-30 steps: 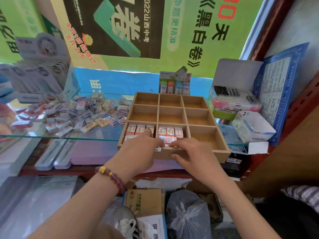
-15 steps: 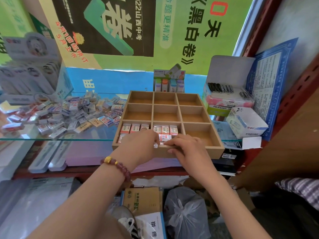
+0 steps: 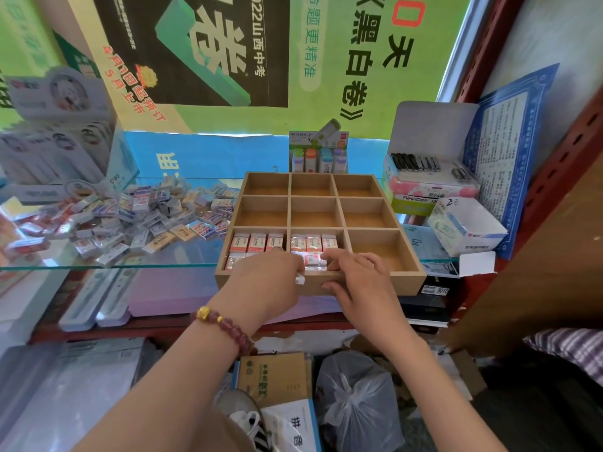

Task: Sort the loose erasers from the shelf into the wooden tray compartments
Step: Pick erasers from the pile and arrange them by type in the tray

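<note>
A wooden tray [image 3: 385,283] with nine compartments sits on the glass shelf [image 3: 182,256]. Red-and-white erasers [image 3: 256,243] fill its front-left compartment, and more erasers [image 3: 313,243] lie in the front-middle one. The other compartments are bare. A pile of loose erasers [image 3: 146,216] lies on the glass to the tray's left. My left hand [image 3: 264,282] is curled at the tray's front edge and grips a white eraser [image 3: 300,279] that pokes out at its fingertips. My right hand [image 3: 355,282] reaches over the front wall, fingers touching an eraser [image 3: 315,261] in the front-middle compartment, thumb on the wall outside.
Boxes of stationery [image 3: 427,187] and a white box [image 3: 466,226] stand right of the tray. A small display of correction tapes [image 3: 318,154] is behind it. Display boxes [image 3: 55,138] stand at the far left. Below the shelf lie pencil cases [image 3: 94,301], a bag [image 3: 355,399] and books [image 3: 274,376].
Both hands stay at the tray's front edge. My right fingers have slid slightly further onto the erasers in the front-middle compartment. The view has shifted a little.
</note>
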### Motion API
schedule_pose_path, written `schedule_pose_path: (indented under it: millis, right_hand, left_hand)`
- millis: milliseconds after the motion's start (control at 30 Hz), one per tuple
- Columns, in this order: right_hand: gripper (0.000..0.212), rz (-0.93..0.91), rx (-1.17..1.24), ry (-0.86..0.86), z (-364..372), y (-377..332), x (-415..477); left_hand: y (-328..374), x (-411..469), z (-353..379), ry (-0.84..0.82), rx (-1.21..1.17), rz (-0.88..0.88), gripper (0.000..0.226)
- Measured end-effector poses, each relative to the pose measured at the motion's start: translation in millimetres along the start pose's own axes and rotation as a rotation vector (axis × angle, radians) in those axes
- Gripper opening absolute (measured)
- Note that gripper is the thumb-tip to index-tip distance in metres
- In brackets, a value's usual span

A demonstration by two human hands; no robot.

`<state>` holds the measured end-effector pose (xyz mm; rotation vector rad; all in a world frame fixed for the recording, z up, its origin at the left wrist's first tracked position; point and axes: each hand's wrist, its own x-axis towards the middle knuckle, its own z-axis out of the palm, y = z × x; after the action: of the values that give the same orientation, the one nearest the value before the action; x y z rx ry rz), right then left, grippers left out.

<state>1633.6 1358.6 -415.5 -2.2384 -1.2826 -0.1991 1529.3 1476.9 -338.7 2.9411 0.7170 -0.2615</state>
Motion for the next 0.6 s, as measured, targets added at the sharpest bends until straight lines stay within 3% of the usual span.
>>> schedule_pose_path:
  millis: [100,267,400,500,600]
  right_hand:
    - [0.038,-0.023,-0.006,-0.053,-4.2,-0.4,2.2]
    - [0.038,-0.019,-0.004,-0.159,-9.9,0.7,6.9]
    - [0.038,-0.049,0.007,-0.192,-14.5,2.5,9.4]
    - [0.039,-0.034,0.122,-0.143,-16.2,0.7,6.8]
    - [0.034,-0.025,0.261,0.027,-20.1,-10.8,9.5]
  left_hand:
    - [2.3,3.2,-1.2,0.040,-0.041,-0.050,0.044]
    - [-2.8,7.9,-13.6,0.534,-0.441,-0.117,0.030]
    - [6.1,18.1,-13.8,0.475,-0.821,-0.122,0.019]
    - [8.9,20.7,-8.6,0.451,-0.850,-0.047,0.011]
    - [3.8,18.6,-6.7,0.535,-0.776,0.043,0.008]
